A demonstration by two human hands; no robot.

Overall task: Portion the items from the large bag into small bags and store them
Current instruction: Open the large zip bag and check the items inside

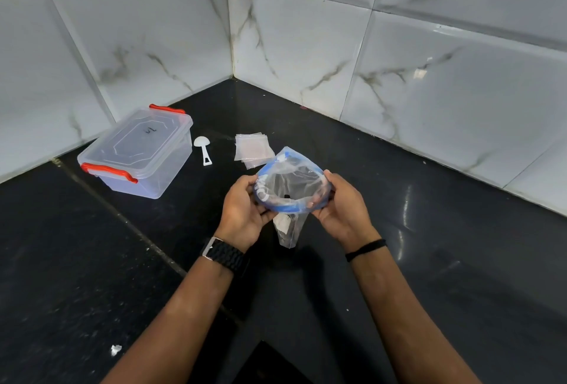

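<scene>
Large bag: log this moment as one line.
large bag mouth held open | left hand and right hand grip rim | scoop, small bags, lidded box on counter

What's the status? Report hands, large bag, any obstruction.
Left hand and right hand gripping the large bag by its rim, mouth held open. Scoop, small bags, closed box untouched. Nothing in the way.
</scene>
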